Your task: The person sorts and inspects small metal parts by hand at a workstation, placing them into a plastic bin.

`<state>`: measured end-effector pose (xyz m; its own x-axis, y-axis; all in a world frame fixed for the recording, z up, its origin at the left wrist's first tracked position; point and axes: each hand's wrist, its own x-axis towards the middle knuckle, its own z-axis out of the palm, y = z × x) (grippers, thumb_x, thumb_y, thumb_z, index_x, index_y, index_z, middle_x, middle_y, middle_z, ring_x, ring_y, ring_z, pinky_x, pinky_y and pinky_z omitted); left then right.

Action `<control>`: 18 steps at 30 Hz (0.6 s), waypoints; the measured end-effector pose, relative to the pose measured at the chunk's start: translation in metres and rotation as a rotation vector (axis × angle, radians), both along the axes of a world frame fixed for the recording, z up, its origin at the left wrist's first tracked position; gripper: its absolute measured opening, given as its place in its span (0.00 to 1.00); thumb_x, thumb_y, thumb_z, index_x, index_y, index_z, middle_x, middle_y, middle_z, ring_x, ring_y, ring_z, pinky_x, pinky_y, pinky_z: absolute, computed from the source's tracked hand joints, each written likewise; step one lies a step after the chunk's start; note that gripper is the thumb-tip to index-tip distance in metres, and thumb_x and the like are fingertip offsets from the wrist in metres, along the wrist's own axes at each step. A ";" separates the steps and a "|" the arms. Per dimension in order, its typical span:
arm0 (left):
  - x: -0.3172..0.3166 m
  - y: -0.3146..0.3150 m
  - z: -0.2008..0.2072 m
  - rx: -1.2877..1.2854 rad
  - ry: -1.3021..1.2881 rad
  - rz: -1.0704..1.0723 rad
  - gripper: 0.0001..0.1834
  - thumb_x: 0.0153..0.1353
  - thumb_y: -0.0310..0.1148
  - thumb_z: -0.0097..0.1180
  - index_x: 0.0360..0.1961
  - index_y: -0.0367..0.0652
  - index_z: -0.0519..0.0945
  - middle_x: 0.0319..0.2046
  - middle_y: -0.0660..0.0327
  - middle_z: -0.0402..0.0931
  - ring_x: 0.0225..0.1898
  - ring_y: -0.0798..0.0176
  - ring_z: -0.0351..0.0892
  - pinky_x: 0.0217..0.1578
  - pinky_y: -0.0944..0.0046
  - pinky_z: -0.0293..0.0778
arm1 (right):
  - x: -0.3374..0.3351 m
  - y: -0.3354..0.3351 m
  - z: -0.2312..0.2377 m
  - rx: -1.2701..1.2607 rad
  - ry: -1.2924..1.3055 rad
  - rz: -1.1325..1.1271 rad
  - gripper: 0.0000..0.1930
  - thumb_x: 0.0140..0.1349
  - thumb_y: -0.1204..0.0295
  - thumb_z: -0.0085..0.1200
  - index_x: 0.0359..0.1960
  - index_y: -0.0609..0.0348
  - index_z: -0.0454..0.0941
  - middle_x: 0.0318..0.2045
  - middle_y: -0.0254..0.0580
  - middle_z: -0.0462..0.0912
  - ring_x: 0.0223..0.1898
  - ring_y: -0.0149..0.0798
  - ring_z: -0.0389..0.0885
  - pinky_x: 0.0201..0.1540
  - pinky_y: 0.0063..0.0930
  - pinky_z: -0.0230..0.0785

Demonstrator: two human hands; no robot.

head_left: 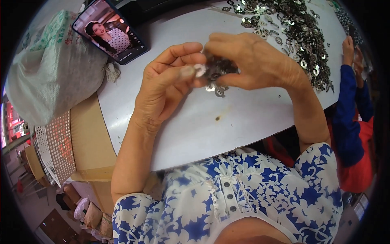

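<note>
Over the white tabletop (pixel 191 134) my two hands meet, with small flat metal pieces (pixel 219 77) bunched between them. My left hand (pixel 170 77) pinches a shiny round-ended metal piece (pixel 199 70) between thumb and fingers. Curled over the darker bunch, my right hand (pixel 254 61) has its thumb below and its fingers above; the fingertips are blurred. A few of the pieces stick out beneath the right thumb, near the table surface. How many each hand holds is hidden.
A large heap of similar metal pieces (pixel 300 36) spreads over the far right. A phone (pixel 111 32) leans at the far left beside a pale woven sack (pixel 57 69). A cardboard box (pixel 89 142) and a perforated panel (pixel 57 146) flank the table's left edge. At right sits another person (pixel 349 118) in blue sleeves.
</note>
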<state>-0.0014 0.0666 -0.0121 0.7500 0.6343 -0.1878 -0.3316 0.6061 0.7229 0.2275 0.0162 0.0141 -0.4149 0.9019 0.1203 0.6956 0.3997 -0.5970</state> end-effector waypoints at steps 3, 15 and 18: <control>-0.002 0.003 -0.001 -0.093 -0.064 0.075 0.22 0.63 0.25 0.57 0.59 0.32 0.76 0.44 0.56 0.83 0.40 0.66 0.78 0.37 0.68 0.77 | 0.001 -0.002 -0.009 0.005 -0.010 0.008 0.08 0.54 0.73 0.63 0.30 0.62 0.77 0.25 0.47 0.81 0.34 0.52 0.84 0.40 0.44 0.75; -0.001 -0.002 0.002 -0.293 -0.081 -0.035 0.15 0.69 0.34 0.53 0.42 0.30 0.79 0.28 0.61 0.73 0.24 0.71 0.67 0.14 0.76 0.56 | 0.002 0.001 0.006 -0.209 0.346 -0.080 0.03 0.66 0.79 0.61 0.36 0.65 0.79 0.24 0.31 0.80 0.26 0.21 0.76 0.30 0.18 0.71; 0.000 -0.003 0.015 -0.052 0.133 -0.009 0.10 0.65 0.31 0.59 0.40 0.33 0.80 0.25 0.65 0.74 0.23 0.75 0.67 0.16 0.76 0.58 | 0.006 0.001 0.004 -0.247 0.320 -0.113 0.03 0.66 0.79 0.61 0.37 0.66 0.79 0.26 0.31 0.80 0.27 0.20 0.75 0.31 0.16 0.70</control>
